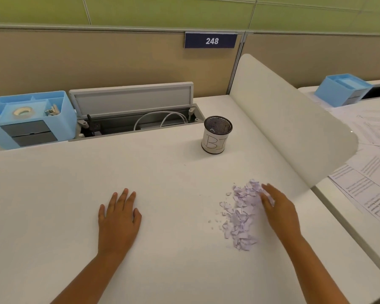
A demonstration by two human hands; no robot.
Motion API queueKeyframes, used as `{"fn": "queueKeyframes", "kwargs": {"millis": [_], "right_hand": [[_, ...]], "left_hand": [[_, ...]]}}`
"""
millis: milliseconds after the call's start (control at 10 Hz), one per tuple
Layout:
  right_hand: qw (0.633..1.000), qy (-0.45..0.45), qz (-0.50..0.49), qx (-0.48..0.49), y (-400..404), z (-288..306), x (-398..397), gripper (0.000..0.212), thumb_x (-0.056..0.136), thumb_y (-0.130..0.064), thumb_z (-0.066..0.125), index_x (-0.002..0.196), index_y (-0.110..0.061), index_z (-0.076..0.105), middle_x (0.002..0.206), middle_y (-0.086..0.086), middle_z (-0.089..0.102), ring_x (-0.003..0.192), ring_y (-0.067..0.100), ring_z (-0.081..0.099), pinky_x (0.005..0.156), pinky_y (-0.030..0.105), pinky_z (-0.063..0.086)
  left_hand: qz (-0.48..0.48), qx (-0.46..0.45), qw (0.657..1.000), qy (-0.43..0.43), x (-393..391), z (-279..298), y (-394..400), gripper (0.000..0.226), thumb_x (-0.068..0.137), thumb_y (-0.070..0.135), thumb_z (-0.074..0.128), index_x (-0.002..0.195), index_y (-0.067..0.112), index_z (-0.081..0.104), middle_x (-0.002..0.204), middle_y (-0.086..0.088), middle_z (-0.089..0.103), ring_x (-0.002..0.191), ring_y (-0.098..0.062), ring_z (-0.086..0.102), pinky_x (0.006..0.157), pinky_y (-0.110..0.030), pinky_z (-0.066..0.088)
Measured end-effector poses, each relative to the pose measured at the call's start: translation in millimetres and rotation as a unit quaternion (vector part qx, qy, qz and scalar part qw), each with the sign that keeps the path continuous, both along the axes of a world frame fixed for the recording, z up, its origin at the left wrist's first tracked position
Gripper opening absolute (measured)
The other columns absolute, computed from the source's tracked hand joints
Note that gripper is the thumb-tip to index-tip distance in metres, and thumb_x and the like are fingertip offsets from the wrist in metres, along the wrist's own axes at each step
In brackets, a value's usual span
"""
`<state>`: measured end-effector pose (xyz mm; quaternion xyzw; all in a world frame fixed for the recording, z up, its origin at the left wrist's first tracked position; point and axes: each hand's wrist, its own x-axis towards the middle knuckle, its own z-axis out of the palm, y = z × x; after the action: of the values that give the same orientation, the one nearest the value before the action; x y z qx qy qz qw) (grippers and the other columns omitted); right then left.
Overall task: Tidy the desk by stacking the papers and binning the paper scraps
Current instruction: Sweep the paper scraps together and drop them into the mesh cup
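Note:
A heap of pale lilac paper scraps (241, 211) lies on the white desk (162, 249), right of centre. My right hand (279, 209) rests at the heap's right edge, fingers straight and touching the scraps. My left hand (119, 218) lies flat on the bare desk, well left of the heap, holding nothing. A black mesh cup (216, 134) with a paper label reading "BI" stands upright at the back, beyond the heap. No stack of papers shows on this desk.
A blue desk organiser (29, 119) sits at the back left beside an open cable tray (132, 115). A white curved divider (290, 128) fences the right side. Printed sheets (364, 172) and another blue organiser (342, 88) lie on the neighbouring desk.

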<state>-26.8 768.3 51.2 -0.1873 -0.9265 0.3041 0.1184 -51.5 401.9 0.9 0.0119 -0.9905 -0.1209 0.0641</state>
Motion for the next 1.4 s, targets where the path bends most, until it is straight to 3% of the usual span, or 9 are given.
{"fn": "queueKeyframes", "kwargs": {"millis": [100, 300, 400, 600, 900, 1000, 1100, 1200, 1400], "right_hand": [[0.997, -0.081, -0.016, -0.004, 16, -6, -8, 0.045, 0.096, -0.019, 0.046, 0.14, -0.019, 0.037, 0.149, 0.007, 0.033, 0.133, 0.026, 0.038, 0.108, 0.034, 0.029], [0.974, -0.19, 0.11, 0.063, 19, 1, -34, 0.071, 0.091, 0.005, 0.043, 0.147, -0.027, 0.013, 0.157, 0.004, 0.005, 0.14, 0.026, 0.025, 0.104, 0.03, 0.033], [0.95, -0.208, 0.184, 0.145, 17, 3, -46, 0.069, 0.088, 0.008, 0.041, 0.147, -0.024, 0.021, 0.157, 0.004, 0.008, 0.14, 0.025, 0.028, 0.106, 0.033, 0.033], [0.945, -0.125, 0.2, 0.226, 11, -13, -44, 0.036, 0.094, -0.021, 0.048, 0.13, -0.015, 0.054, 0.138, 0.003, 0.05, 0.126, 0.019, 0.048, 0.104, 0.025, 0.033], [0.988, -0.04, 0.1, 0.112, 11, -9, -48, 0.021, 0.087, -0.001, 0.055, 0.099, -0.006, 0.072, 0.107, 0.011, 0.069, 0.098, 0.026, 0.064, 0.086, 0.026, 0.044], [0.998, -0.054, 0.041, -0.003, 19, 6, -59, 0.017, 0.084, -0.002, 0.06, 0.092, -0.007, 0.074, 0.098, 0.009, 0.072, 0.086, 0.019, 0.064, 0.076, 0.016, 0.042], [0.995, -0.063, 0.009, -0.08, 26, 13, -66, 0.015, 0.083, -0.005, 0.063, 0.09, -0.012, 0.075, 0.096, 0.005, 0.072, 0.075, 0.014, 0.062, 0.066, 0.01, 0.045], [0.986, -0.051, 0.012, -0.161, 23, 18, -75, 0.011, 0.079, -0.009, 0.07, 0.084, -0.018, 0.075, 0.092, 0.004, 0.073, 0.073, 0.015, 0.065, 0.069, 0.015, 0.053], [0.962, -0.008, 0.055, -0.266, 1, 47, -116, 0.016, 0.082, 0.003, 0.062, 0.094, -0.004, 0.071, 0.09, 0.012, 0.07, 0.064, 0.004, 0.068, 0.064, 0.012, 0.055]], "left_hand": [[-0.001, -0.001, 1.0, -0.002, 0, 0, 0, 0.056, 0.086, 0.035, 0.023, 0.127, 0.013, 0.054, 0.135, -0.008, 0.051, 0.128, -0.03, 0.043, 0.101, -0.055, 0.032], [0.0, 0.001, 1.0, -0.004, -1, -1, 0, 0.057, 0.086, 0.036, 0.022, 0.129, 0.014, 0.053, 0.137, -0.007, 0.05, 0.13, -0.029, 0.042, 0.102, -0.055, 0.03], [0.0, -0.001, 1.0, -0.005, 0, 0, 0, 0.057, 0.086, 0.036, 0.022, 0.127, 0.013, 0.055, 0.135, -0.008, 0.052, 0.128, -0.03, 0.044, 0.1, -0.055, 0.033], [-0.003, -0.004, 1.0, -0.008, 0, 1, 0, 0.057, 0.086, 0.036, 0.023, 0.127, 0.012, 0.055, 0.134, -0.009, 0.053, 0.126, -0.031, 0.046, 0.098, -0.056, 0.034], [-0.002, -0.001, 1.0, -0.011, 1, 2, 0, 0.057, 0.086, 0.036, 0.022, 0.127, 0.012, 0.055, 0.134, -0.009, 0.053, 0.126, -0.031, 0.046, 0.099, -0.056, 0.034], [0.0, 0.001, 1.0, -0.01, 1, 3, 0, 0.057, 0.086, 0.035, 0.023, 0.126, 0.012, 0.056, 0.133, -0.009, 0.053, 0.125, -0.032, 0.047, 0.098, -0.056, 0.035], [-0.002, 0.002, 1.0, -0.013, 1, 3, 0, 0.056, 0.086, 0.035, 0.024, 0.126, 0.012, 0.056, 0.133, -0.008, 0.053, 0.126, -0.031, 0.046, 0.098, -0.056, 0.034], [0.001, 0.003, 1.0, -0.013, 1, 3, 0, 0.056, 0.086, 0.035, 0.024, 0.126, 0.013, 0.056, 0.134, -0.008, 0.053, 0.126, -0.03, 0.046, 0.099, -0.055, 0.034], [0.001, 0.003, 1.0, -0.012, 1, 4, 0, 0.054, 0.086, 0.034, 0.026, 0.124, 0.013, 0.058, 0.132, -0.008, 0.055, 0.124, -0.031, 0.049, 0.097, -0.055, 0.036]]}}
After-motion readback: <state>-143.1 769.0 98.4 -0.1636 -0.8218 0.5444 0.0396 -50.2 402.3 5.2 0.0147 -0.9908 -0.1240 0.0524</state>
